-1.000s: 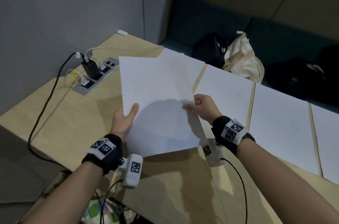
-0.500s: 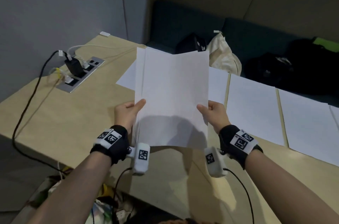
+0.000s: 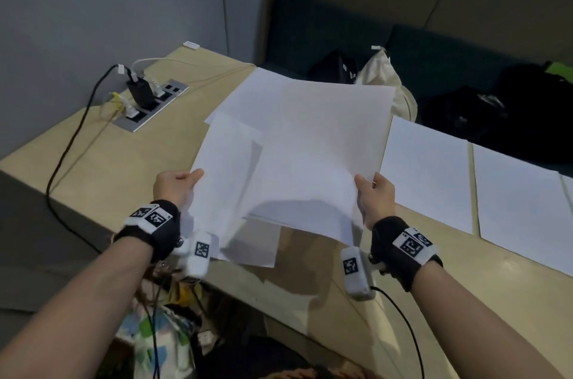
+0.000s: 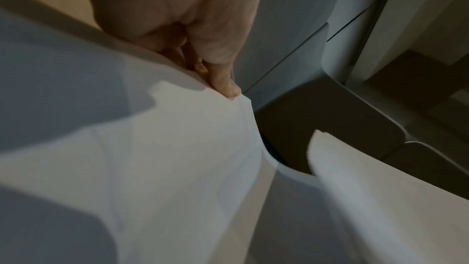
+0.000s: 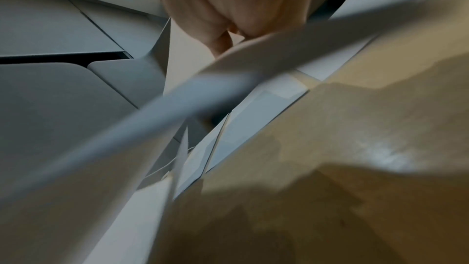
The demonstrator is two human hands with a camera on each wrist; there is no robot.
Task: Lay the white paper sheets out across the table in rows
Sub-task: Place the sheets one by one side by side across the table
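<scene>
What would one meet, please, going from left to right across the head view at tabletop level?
Black cable → power socket panel → left hand → held paper stack → right hand → first laid sheet → second laid sheet.

White paper sheets (image 3: 310, 155) fanned, airborne

A power strip (image 3: 151, 104) sat recessed in the table (image 3: 102, 161) — black charger (image 3: 141, 93) plugged in; beyond the table's far edge, a cream bag (image 3: 384, 80).
</scene>
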